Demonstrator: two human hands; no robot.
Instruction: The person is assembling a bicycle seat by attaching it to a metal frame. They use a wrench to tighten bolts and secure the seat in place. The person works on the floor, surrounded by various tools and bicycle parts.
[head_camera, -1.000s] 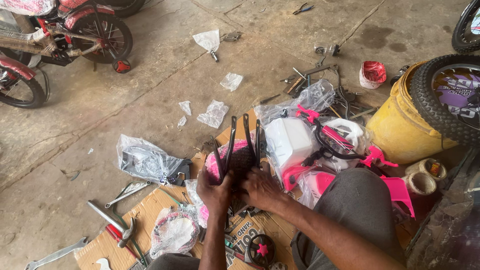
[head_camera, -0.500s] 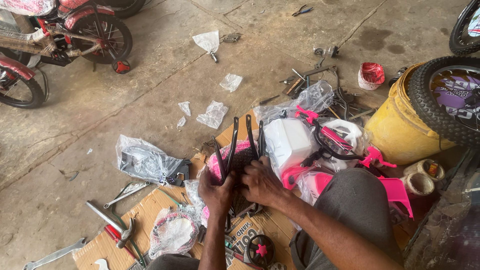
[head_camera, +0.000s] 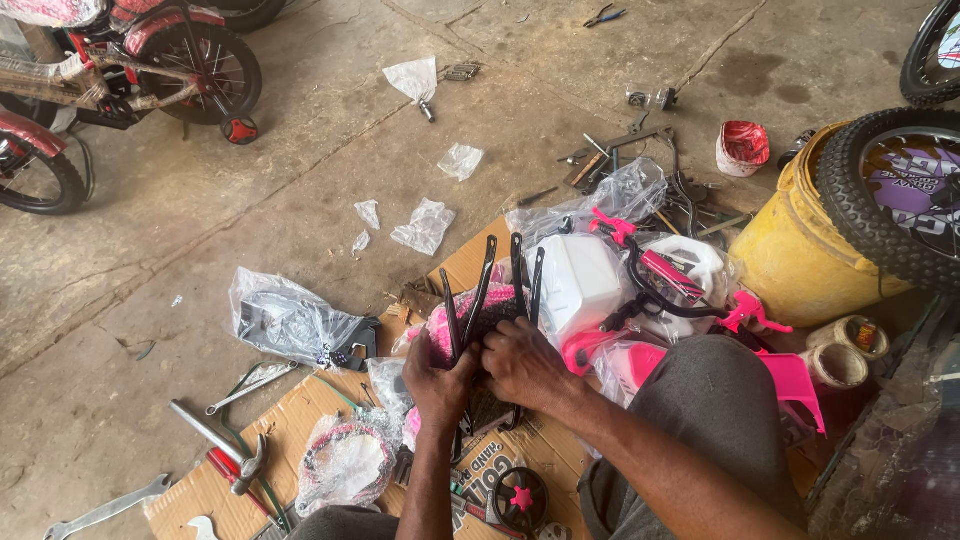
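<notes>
Both hands meet over a pink and black bicycle part from which several thin black metal struts stick up. My left hand grips the lower ends of the struts on the left. My right hand holds the same bundle from the right, fingers curled over it. The part rests above a flattened cardboard sheet on the concrete floor. A small black training wheel with a pink hub lies just below my hands.
Pink handlebars and white plastic parts lie to the right, next to a yellow bucket carrying a tyre. A hammer, wrenches and plastic bags lie left. Small bicycles stand at far left.
My hands have shifted slightly on the struts, and the bundle sits a little more upright. Everything else stays put.
</notes>
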